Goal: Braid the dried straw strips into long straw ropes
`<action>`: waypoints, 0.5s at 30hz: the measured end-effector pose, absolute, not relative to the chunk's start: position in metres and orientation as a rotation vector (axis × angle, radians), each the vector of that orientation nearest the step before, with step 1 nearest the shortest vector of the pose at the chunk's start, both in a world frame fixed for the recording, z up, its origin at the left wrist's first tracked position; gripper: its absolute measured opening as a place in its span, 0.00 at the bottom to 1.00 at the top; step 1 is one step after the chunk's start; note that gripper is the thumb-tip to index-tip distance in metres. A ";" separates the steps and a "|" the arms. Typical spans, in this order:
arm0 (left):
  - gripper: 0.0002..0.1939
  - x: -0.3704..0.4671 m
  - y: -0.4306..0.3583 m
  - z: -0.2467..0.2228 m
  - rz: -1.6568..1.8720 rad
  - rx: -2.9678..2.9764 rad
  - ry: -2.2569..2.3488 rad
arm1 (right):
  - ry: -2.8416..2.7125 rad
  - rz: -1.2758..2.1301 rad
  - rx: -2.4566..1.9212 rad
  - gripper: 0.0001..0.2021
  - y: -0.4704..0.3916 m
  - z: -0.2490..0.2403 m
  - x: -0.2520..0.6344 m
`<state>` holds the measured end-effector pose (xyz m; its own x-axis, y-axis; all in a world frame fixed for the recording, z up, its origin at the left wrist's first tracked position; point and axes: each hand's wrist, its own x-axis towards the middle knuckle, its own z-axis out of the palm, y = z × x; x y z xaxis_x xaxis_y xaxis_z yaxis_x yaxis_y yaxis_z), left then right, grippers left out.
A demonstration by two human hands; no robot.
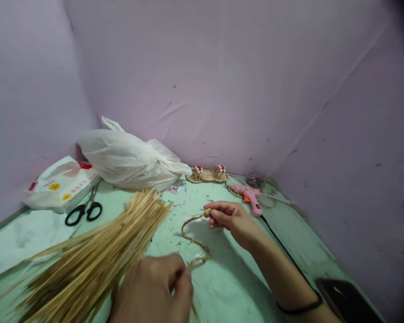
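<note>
My right hand [230, 220] pinches a small coiled end of a twisted straw cord [197, 242] above the green table. From there the cord curves down toward my left hand [155, 287], which is near the bottom of the view with its fingers closed at the cord. The exact grip of the left fingertips is partly hidden and blurred. A bundle of dry straw strips [97, 255] lies to the left, partly behind my left hand.
Black-handled scissors [84, 212], a white packet [65, 184] and a tied white plastic bag [131, 157] lie left. Woven pieces with red and white beads [207, 175] sit at the back. A pink glue gun [252, 197] and dark phone-like object [348, 300] are right.
</note>
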<state>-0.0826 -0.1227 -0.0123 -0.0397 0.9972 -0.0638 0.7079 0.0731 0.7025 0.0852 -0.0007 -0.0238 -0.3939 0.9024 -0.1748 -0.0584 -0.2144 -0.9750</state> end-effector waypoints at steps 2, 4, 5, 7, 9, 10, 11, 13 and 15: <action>0.17 -0.085 -0.108 -0.002 0.734 1.712 1.905 | -1.387 1.658 -1.057 0.12 -0.013 -0.018 0.083; 0.17 -0.083 -0.097 0.005 0.778 1.725 1.936 | -1.450 1.625 -1.053 0.11 -0.023 -0.014 0.081; 0.16 -0.080 -0.093 0.007 0.786 1.719 1.932 | -1.472 1.612 -1.049 0.11 -0.027 -0.011 0.080; 0.14 -0.075 -0.088 0.009 0.791 1.686 1.904 | -1.498 1.595 -1.032 0.09 -0.034 -0.007 0.079; 0.14 -0.070 -0.086 0.010 0.793 1.660 1.858 | -1.501 1.584 -1.012 0.08 -0.037 -0.005 0.079; 0.14 -0.069 -0.085 0.010 0.798 1.663 1.834 | -1.503 1.584 -1.004 0.08 -0.039 -0.005 0.079; 0.14 -0.068 -0.085 0.009 0.807 1.675 1.807 | -1.507 1.586 -0.998 0.07 -0.040 -0.005 0.078; 0.15 -0.068 -0.085 0.007 0.819 1.692 1.747 | -1.531 1.573 -0.991 0.06 -0.042 -0.006 0.078; 0.14 -0.068 -0.085 0.006 0.837 1.688 1.710 | -1.579 1.527 -0.986 0.05 -0.044 -0.007 0.077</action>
